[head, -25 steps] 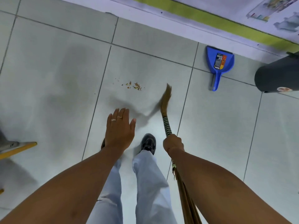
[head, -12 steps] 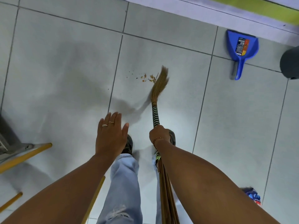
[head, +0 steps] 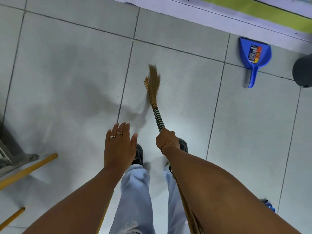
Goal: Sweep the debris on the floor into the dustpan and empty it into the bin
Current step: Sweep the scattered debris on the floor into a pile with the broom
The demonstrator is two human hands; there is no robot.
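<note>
My right hand [head: 167, 138] grips the striped handle of a straw broom [head: 154, 83]. Its bristles rest on the tiled floor, touching a small pile of brown debris [head: 146, 82] on their left side. My left hand [head: 119, 146] hovers flat with fingers apart, holding nothing. A blue dustpan [head: 255, 55] lies on the floor at the upper right, near the wall, well away from the debris. The dark bin [head: 303, 70] shows only partly at the right edge.
Yellow wooden legs [head: 28, 169] and a grey metal frame [head: 10, 152] stand at the left. My feet in dark shoes are just below my hands. A small blue object [head: 269, 206] lies at the lower right. A wall base with a green stripe [head: 253, 9] runs along the top.
The broom has swept over to the debris, which is now bunched against the bristles. The view has shifted, so the dustpan and bin sit further right.
</note>
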